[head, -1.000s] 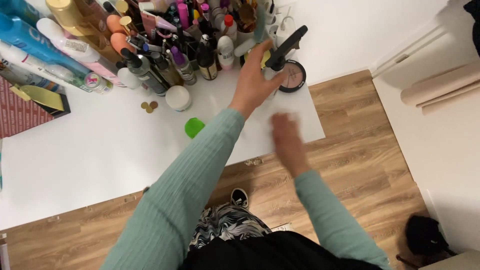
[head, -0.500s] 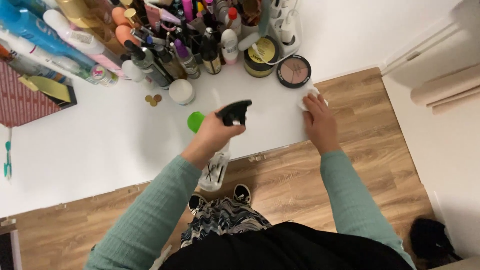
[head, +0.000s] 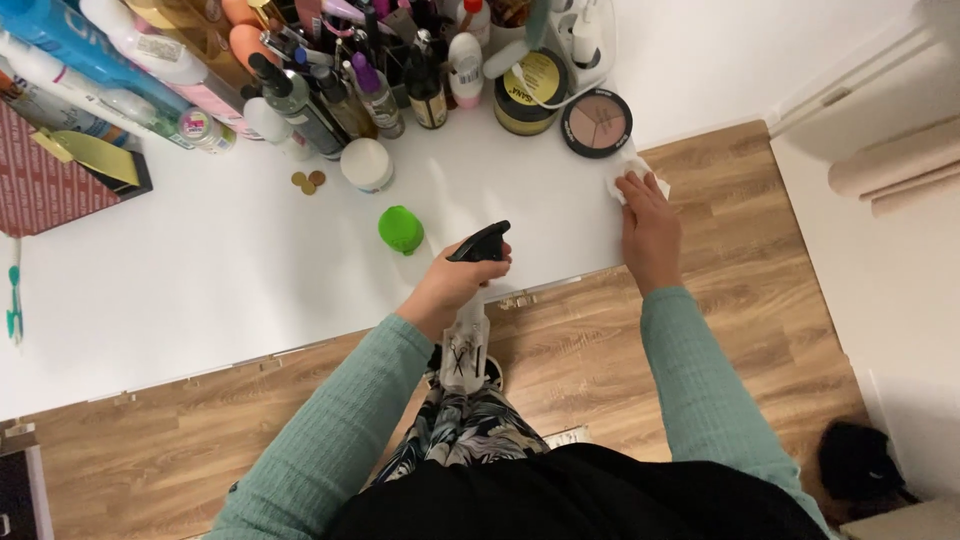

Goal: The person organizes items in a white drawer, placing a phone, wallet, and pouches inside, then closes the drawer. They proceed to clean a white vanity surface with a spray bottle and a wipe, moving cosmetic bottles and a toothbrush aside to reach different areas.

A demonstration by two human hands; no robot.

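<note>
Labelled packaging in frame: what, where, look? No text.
Spray bottle: in left hand, clear body, black trigger head, dark markings.
Round jar: back of table, dark with yellow label.
Blue bottle: far left, lying tilted.
Red patterned box: left edge.
Right hand: on white cloth.

- I see a white table running across the upper left, its far edge crowded with bottles and jars.
- Wood-look plank floor lies below and to the right of it.
- A white wall with a skirting board closes off the upper right corner.
- Light is even and soft.
</note>
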